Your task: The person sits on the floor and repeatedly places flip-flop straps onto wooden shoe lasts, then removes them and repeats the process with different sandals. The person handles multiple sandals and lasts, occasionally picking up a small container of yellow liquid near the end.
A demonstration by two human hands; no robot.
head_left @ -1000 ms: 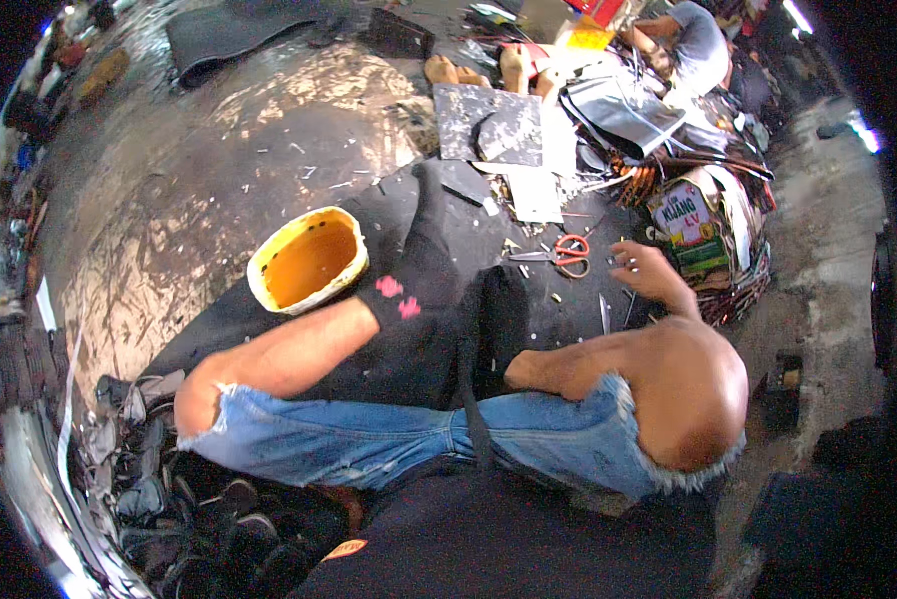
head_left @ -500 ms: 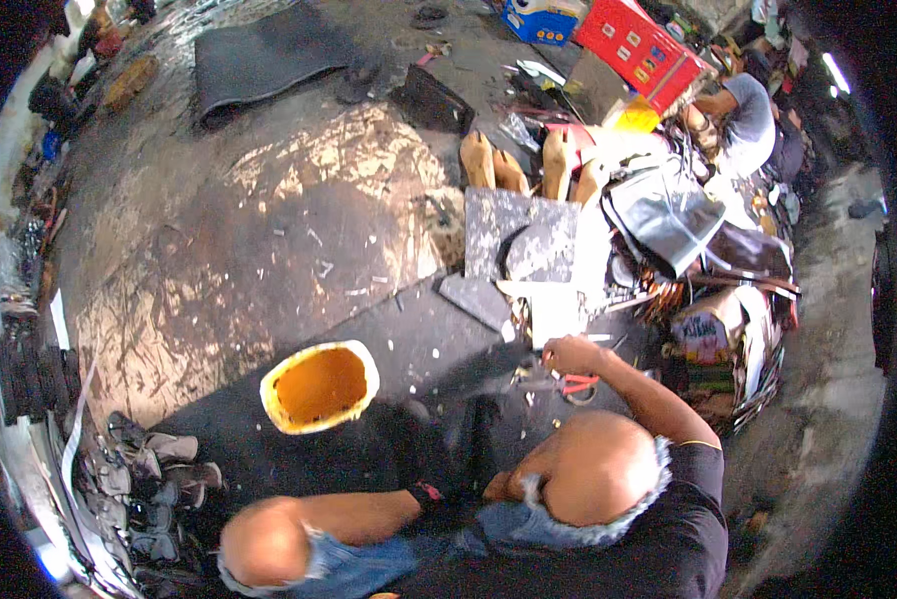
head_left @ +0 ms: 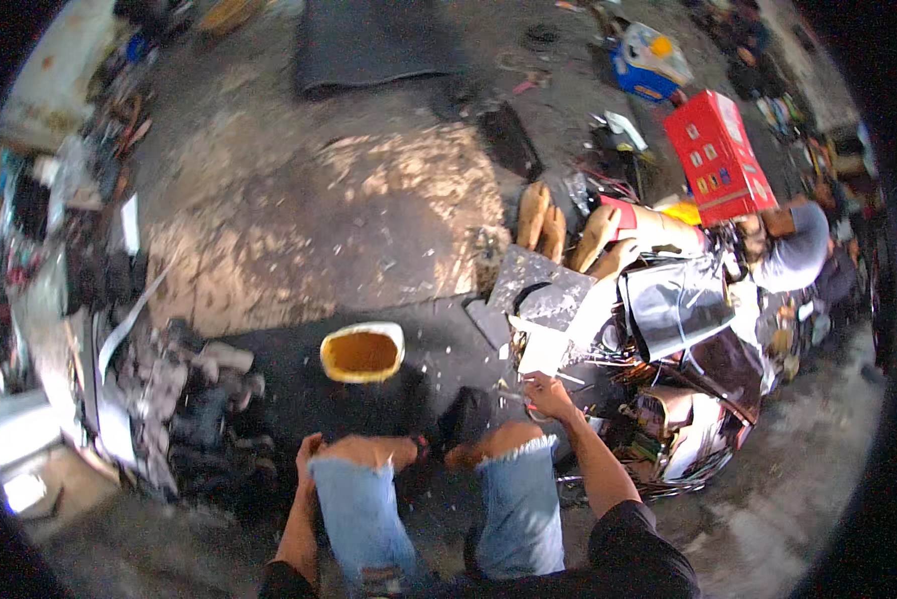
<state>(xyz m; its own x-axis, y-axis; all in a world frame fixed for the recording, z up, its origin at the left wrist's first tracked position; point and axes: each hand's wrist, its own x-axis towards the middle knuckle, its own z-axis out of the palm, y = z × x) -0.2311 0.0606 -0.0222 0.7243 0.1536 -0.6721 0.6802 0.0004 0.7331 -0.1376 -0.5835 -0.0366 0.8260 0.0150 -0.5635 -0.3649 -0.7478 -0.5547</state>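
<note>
My right hand (head_left: 548,393) reaches down to the dark mat, its fingers drawn together at the near edge of a white block or sheet (head_left: 545,349). What they hold, if anything, is too small and blurred to make out. Red-handled pliers (head_left: 531,408) lie right by this hand, partly covered. My left hand (head_left: 312,454) is at the outer side of my left knee; its fingers are too blurred to read. In front of my knees stands a yellow-rimmed container (head_left: 363,353) with an orange-brown inside.
Wooden shoe lasts (head_left: 533,215) lie beyond a scuffed dark board (head_left: 528,280). To the right are black sheet material (head_left: 673,309), a basket of scraps (head_left: 683,429) and a red box (head_left: 713,155). Dark clutter (head_left: 189,399) is heaped at left; a black mat (head_left: 369,45) lies far off.
The view has shifted, so my knees and the container sit differently in it. My left hand now shows beside my left knee. My right hand stays near the pliers and white piece.
</note>
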